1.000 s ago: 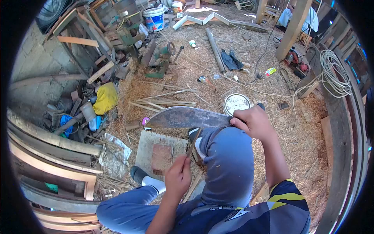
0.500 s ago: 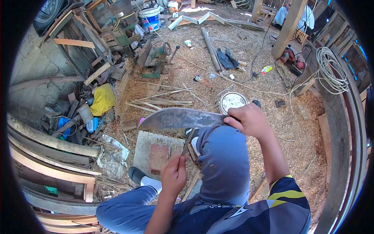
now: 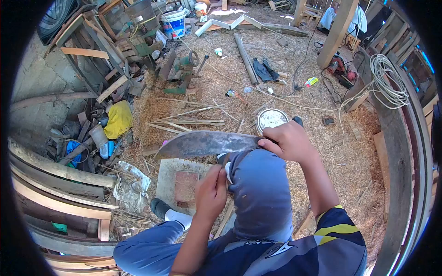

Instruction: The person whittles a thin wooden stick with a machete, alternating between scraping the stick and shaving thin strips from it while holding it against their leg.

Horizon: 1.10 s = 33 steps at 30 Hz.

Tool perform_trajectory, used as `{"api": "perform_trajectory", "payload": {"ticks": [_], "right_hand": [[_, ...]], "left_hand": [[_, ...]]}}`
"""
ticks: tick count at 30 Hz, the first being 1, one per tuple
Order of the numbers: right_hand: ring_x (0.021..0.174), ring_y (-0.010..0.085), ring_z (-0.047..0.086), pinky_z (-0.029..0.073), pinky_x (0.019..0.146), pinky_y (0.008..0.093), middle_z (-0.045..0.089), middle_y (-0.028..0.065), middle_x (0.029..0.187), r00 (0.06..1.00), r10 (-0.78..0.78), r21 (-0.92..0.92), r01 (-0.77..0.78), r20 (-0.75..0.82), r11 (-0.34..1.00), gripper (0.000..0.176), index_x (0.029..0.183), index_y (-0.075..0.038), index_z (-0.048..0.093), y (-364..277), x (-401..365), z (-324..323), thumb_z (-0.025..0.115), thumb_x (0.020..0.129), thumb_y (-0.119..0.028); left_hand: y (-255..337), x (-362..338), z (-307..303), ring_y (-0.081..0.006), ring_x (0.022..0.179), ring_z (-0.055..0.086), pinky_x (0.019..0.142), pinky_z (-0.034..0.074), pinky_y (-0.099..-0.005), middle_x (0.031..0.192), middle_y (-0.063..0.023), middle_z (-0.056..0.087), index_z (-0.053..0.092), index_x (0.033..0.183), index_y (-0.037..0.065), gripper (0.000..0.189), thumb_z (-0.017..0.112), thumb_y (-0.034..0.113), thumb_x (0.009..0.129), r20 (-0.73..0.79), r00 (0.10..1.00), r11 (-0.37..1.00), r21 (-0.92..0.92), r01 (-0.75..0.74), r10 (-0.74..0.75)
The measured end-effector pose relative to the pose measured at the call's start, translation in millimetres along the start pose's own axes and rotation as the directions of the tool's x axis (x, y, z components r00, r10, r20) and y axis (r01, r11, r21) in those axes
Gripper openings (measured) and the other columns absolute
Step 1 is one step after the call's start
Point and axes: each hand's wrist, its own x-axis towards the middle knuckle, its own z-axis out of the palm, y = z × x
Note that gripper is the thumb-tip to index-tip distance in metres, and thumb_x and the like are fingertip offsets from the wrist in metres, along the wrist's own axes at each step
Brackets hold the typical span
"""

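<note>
My right hand point(image 3: 287, 140) is closed round the handle end of a large machete point(image 3: 207, 143). Its broad, stained blade points left, level above my raised knee in grey-blue trousers point(image 3: 260, 193). Lower and to the left, my left hand point(image 3: 211, 191) is wrapped round a thin brownish strip point(image 3: 226, 159). The strip's upper end meets the blade's lower edge in this view; I cannot tell if it is a file or a stick. Beneath the left hand lies a pale slab point(image 3: 168, 181) with a reddish square block point(image 3: 185, 187) on it.
Thin wood strips point(image 3: 193, 122) and a round tin lid point(image 3: 271, 118) lie on the shavings-covered floor ahead. Curved planks point(image 3: 60, 200) stand at left. Coiled cable point(image 3: 389, 80) hangs on a beam at right. A person point(image 3: 357, 20) sits at the far right behind a post point(image 3: 338, 34).
My left hand has moved up and right, closer to the blade, and less of the strip shows. The machete has shifted slightly left as the whole view shifts a little.
</note>
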Motion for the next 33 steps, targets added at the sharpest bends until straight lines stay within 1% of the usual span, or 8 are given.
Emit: {"api": "perform_trajectory", "payload": {"ticks": [5, 8, 11, 20, 23, 26, 29, 33], "right_hand": [[0.071, 0.0383, 0.067, 0.050, 0.064, 0.0495, 0.066, 0.0160, 0.070, 0.995, 0.098, 0.070, -0.099, 0.012, 0.993, 0.040, 0.083, -0.011, 0.069, 14, -10, 5, 0.060, 0.099, -0.046], [0.072, 0.0388, 0.067, 0.050, 0.064, 0.0493, 0.067, 0.0158, 0.072, 0.996, 0.087, 0.045, -0.089, 0.036, 0.995, 0.038, 0.085, -0.011, 0.070, 10, -8, 4, 0.060, 0.099, -0.046], [0.070, 0.0391, 0.067, 0.050, 0.063, 0.0494, 0.065, 0.0160, 0.069, 0.998, 0.058, 0.001, -0.058, 0.028, 0.998, 0.040, 0.082, -0.010, 0.069, 7, -6, 2, 0.061, 0.099, -0.046], [0.063, 0.0393, 0.065, 0.049, 0.059, 0.0488, 0.062, 0.0163, 0.063, 1.000, -0.013, 0.007, 0.013, -0.008, 1.000, 0.046, 0.076, -0.010, 0.066, -3, 5, 6, 0.061, 0.098, -0.050], [0.063, 0.0392, 0.065, 0.049, 0.059, 0.0488, 0.062, 0.0163, 0.063, 1.000, -0.023, 0.006, 0.023, -0.001, 1.000, 0.047, 0.074, -0.010, 0.065, -6, 8, 5, 0.061, 0.098, -0.050], [0.062, 0.0393, 0.065, 0.049, 0.058, 0.0487, 0.062, 0.0159, 0.062, 1.000, -0.021, 0.000, 0.021, 0.004, 1.000, 0.047, 0.073, -0.010, 0.065, -6, 8, 6, 0.061, 0.098, -0.049], [0.062, 0.0394, 0.064, 0.049, 0.058, 0.0485, 0.061, 0.0159, 0.063, 0.999, -0.033, 0.014, 0.033, -0.004, 0.999, 0.047, 0.073, -0.010, 0.064, -6, 8, 6, 0.061, 0.098, -0.049], [0.061, 0.0395, 0.064, 0.048, 0.057, 0.0484, 0.061, 0.0162, 0.062, 0.998, -0.055, 0.029, 0.055, -0.004, 0.998, 0.047, 0.073, -0.009, 0.064, -6, 10, 6, 0.062, 0.098, -0.049]], "left_hand": [[-27, -46, -16, -0.0276, 0.058, 0.055, 0.058, 0.044, -0.0385, 0.072, -0.0158, 0.054, 0.062, 0.101, 0.003, 0.012, 0.060, 0.015, 0.105, 0.070, 0.987, 0.989, -0.030, 0.147, -0.145], [-16, -24, -14, -0.0187, 0.061, 0.052, 0.060, 0.043, -0.0348, 0.070, -0.0109, 0.053, 0.061, 0.100, 0.002, 0.014, 0.061, 0.015, 0.105, 0.072, 0.988, 0.986, -0.084, 0.145, -0.139], [-4, 1, -10, -0.0143, 0.064, 0.051, 0.061, 0.043, -0.0325, 0.070, -0.0056, 0.054, 0.062, 0.100, 0.003, 0.018, 0.060, 0.019, 0.106, 0.138, 0.966, 0.942, -0.227, 0.245, -0.218], [21, 31, -11, -0.0093, 0.068, 0.050, 0.063, 0.043, -0.0295, 0.074, -0.0010, 0.056, 0.066, 0.105, 0.001, 0.029, 0.052, 0.025, 0.110, 0.184, 0.945, 0.893, -0.319, 0.317, -0.270], [14, 30, -6, -0.0155, 0.067, 0.055, 0.064, 0.044, -0.0334, 0.074, -0.0054, 0.059, 0.067, 0.101, 0.000, 0.031, 0.052, 0.026, 0.110, 0.149, 0.956, 0.899, -0.330, 0.288, -0.252], [2, 33, -4, -0.0271, 0.068, 0.061, 0.066, 0.046, -0.0391, 0.077, -0.0137, 0.064, 0.068, 0.096, -0.002, 0.034, 0.054, 0.027, 0.109, 0.074, 0.987, 0.972, -0.176, 0.153, -0.142], [9, 36, -7, -0.0369, 0.073, 0.063, 0.070, 0.047, -0.0434, 0.081, -0.0200, 0.066, 0.068, 0.095, -0.003, 0.034, 0.057, 0.027, 0.107, 0.076, 0.983, 0.983, -0.071, 0.170, -0.164], [15, 40, -4, -0.0353, 0.075, 0.064, 0.071, 0.048, -0.0427, 0.082, -0.0196, 0.067, 0.069, 0.095, -0.002, 0.030, 0.059, 0.024, 0.104, 0.042, 0.997, 0.997, -0.017, 0.069, -0.069]]}}
